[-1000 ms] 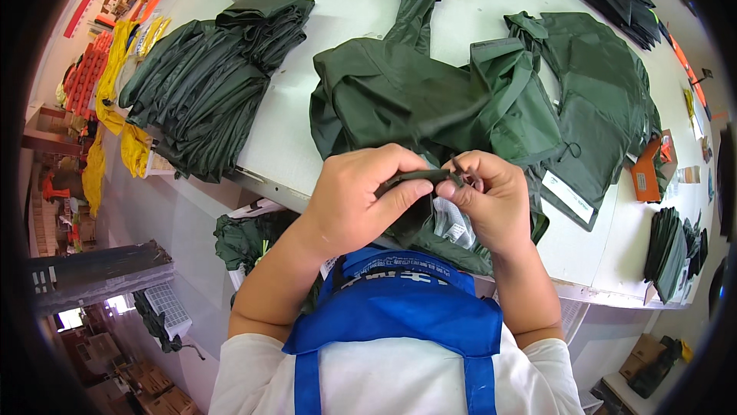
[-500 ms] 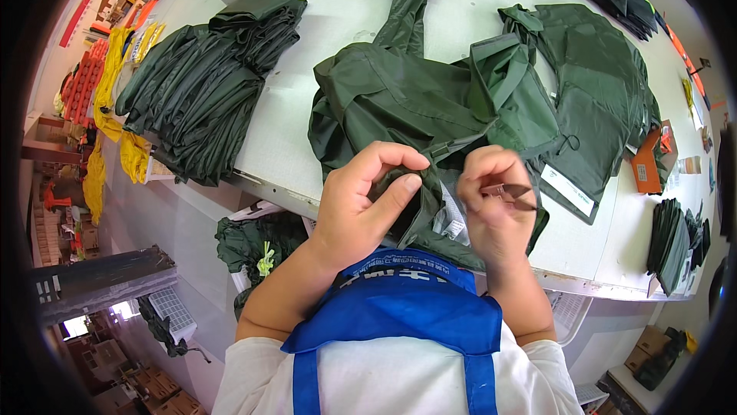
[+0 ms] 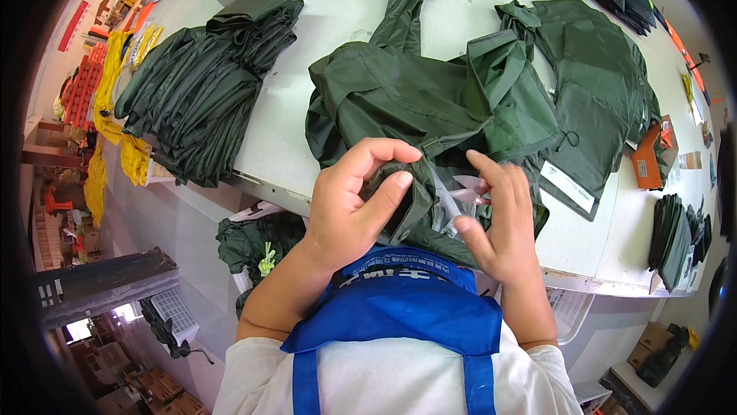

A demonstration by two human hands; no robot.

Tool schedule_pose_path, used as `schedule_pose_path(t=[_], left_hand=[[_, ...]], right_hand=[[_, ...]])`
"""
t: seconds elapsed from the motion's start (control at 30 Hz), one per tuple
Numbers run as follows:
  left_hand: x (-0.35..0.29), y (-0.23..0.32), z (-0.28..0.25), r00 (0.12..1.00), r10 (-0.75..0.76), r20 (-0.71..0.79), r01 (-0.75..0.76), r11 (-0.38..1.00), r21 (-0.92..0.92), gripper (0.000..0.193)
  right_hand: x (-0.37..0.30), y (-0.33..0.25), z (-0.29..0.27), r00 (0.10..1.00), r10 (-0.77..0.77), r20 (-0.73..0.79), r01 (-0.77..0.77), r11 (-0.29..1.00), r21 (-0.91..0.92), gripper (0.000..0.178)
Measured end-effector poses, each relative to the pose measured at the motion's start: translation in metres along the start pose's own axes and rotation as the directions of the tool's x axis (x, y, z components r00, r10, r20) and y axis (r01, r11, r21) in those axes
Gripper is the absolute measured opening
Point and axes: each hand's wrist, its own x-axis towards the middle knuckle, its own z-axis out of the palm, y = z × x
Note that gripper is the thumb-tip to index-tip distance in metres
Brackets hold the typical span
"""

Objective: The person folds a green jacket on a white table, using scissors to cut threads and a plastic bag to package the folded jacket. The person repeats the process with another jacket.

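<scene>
A dark green coated garment [image 3: 399, 96] lies bunched on the white table in front of me, with one sleeve stretched toward the far side. My left hand [image 3: 357, 192] pinches a folded edge of it between thumb and fingers. Close by on the right, my right hand [image 3: 503, 211] has thumb and forefinger spread apart. Small thread snips [image 3: 469, 189] sit in that hand, their blades pointing left toward the garment edge; the hand hides their grip end. Grey mesh lining and a whitish label [image 3: 447, 219] show between both hands.
Stacked green garments [image 3: 199, 92] lie at the left of the table [image 3: 284, 127]. Another green garment with a white card [image 3: 568, 186] lies to the right, beside an orange box [image 3: 649, 162]. Below the table edge at left hangs a filled container of green fabric [image 3: 257, 242].
The snips have swung from pointing right to pointing left. My right thumb and forefinger have opened out. My left hand keeps its pinch, having shifted slightly left.
</scene>
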Motion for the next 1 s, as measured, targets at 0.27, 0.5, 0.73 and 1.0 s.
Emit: schedule_pose_path(t=[0.27, 0.5, 0.73, 1.0], left_hand=[[0.000, 0.002, 0.001, 1.000, 0.007, -0.001, -0.007, 1.000, 0.019, 0.020], [0.002, 0.008, 0.000, 0.999, 0.027, 0.024, -0.029, 0.991, 0.128, 0.018], [0.002, 0.012, -0.004, 0.997, 0.041, 0.062, -0.055, 0.965, 0.255, 0.016], [0.005, 0.014, -0.004, 0.993, -0.114, 0.044, 0.116, 0.992, -0.049, 0.019]], right_hand=[[-0.003, -0.004, 0.003, 0.974, -0.182, -0.134, 0.138, 0.949, -0.284, 0.056], [0.006, -0.008, -0.012, 0.968, -0.248, -0.041, 0.218, 0.911, -0.351, 0.053], [0.012, -0.010, -0.017, 0.971, -0.239, 0.020, 0.234, 0.924, -0.303, 0.050], [-0.008, 0.007, -0.004, 0.993, 0.096, -0.065, -0.082, 0.979, 0.187, 0.052]])
